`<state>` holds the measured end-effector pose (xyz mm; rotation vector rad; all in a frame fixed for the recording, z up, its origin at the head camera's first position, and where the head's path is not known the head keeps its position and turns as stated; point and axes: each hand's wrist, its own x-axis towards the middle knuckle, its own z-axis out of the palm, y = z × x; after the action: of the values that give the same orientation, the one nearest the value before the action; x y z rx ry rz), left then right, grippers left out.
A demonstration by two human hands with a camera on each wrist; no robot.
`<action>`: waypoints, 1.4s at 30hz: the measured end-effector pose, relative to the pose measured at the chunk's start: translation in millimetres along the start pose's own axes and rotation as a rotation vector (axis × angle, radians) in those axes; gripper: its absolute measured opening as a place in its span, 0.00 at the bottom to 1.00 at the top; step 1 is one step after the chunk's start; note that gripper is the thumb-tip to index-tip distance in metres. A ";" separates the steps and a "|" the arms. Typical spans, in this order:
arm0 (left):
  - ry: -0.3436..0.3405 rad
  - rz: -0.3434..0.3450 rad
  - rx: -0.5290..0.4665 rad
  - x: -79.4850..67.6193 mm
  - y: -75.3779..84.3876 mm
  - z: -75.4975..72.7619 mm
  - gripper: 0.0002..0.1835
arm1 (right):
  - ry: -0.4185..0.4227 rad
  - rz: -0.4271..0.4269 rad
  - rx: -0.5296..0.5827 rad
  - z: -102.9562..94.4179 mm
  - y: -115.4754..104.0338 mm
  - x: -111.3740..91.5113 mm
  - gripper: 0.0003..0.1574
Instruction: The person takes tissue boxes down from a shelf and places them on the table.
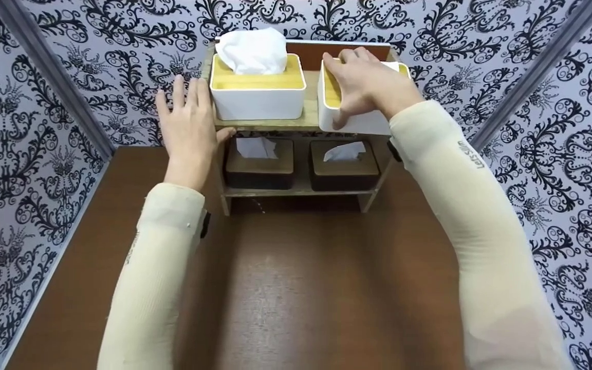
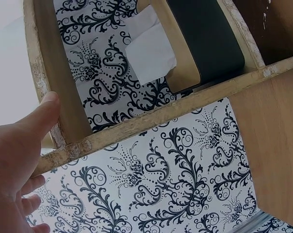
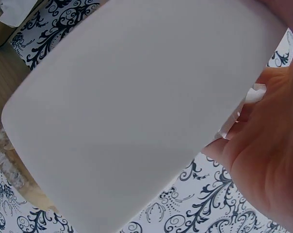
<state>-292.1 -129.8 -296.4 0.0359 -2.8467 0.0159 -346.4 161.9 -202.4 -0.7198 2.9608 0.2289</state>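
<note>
Tissue box [image 1: 364,121] directly beneath right hand [image 1: 365,82], thumb and fingers grasping it; contact with shelf [image 1: 311,112] below unclear. Left of that grip, left hand [image 1: 189,128], fingers extended, touches shelf's side.

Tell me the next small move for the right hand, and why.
Probably ease the right tissue box back, level with the left tissue box. The right hand grips it, and in the head view it covers part of the top board's front edge, while the other box sits behind that edge. The left hand, against the rack's side, could steady it.
</note>
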 end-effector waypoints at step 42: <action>-0.048 -0.014 -0.004 -2.8 3.4 3.7 0.60 | 0.240 -0.207 -0.169 78.9 -50.4 -88.0 0.86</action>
<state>-290.6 -126.4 -300.7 0.0561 -2.8946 0.0070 -241.4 170.2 -276.0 -1.1430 3.0820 0.4067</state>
